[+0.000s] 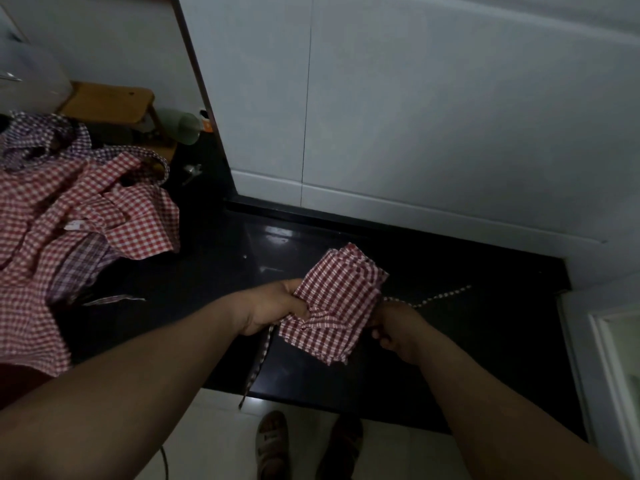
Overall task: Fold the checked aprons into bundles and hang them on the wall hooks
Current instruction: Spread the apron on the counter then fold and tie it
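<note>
Black glossy counter [214, 271], wooden stool [107, 102] back left, tipped green cup [183, 126] beside it, white wall [415, 98], sandals [272, 441] on floor.

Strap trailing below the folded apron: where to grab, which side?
Best pinch the strap across its width near its free end, at the front edge of the counter, coming from the left. It is thin and flat, and clear there; higher up the left hand and folded apron crowd it.

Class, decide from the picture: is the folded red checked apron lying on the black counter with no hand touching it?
No: the left hand and the right hand both grip the folded apron.
</note>
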